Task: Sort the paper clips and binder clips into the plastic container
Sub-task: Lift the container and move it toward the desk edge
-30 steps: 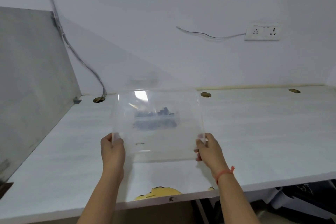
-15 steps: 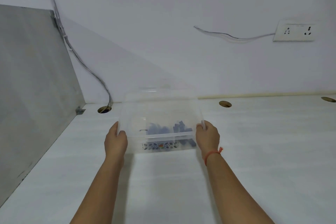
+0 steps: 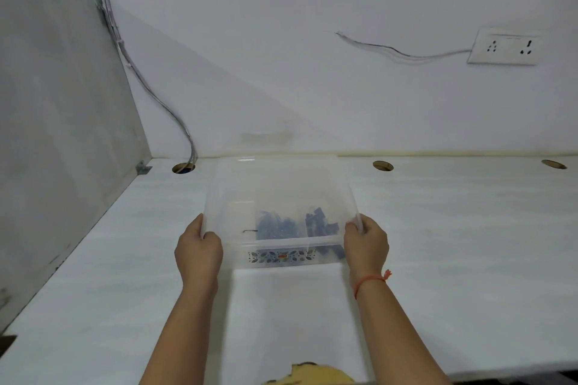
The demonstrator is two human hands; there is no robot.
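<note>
Plastic container: clear, rectangular, at the centre of the frame, held between your two hands. You cannot tell whether its base touches the white tabletop or sits just above it. A patterned sticker with coloured leaf shapes shows on its near wall.
Clips: a dark blue heap in the near middle of the container, blurred through the plastic; a second dark cluster lies just to its right. You cannot tell paper clips from binder clips here. One small dark piece lies apart, left of the heap.
Left hand: at the container's near left corner, thumb over the rim, fingers wrapped round the side wall, gripping it.
Right hand: at the near right corner, thumb on the rim, fingers closed on the side wall, gripping it. An orange thread band circles your wrist.
Tabletop: white, filling the lower half of the frame, with three round cable holes along its far edge.
Grey panel: upright, at the left of the frame.
Cable: runs down the wall from the upper left into the leftmost hole.
Wall socket: white, upper right, with a thin wire trailing left from it.
Yellow object: at the bottom edge, centre; too cropped to identify.
</note>
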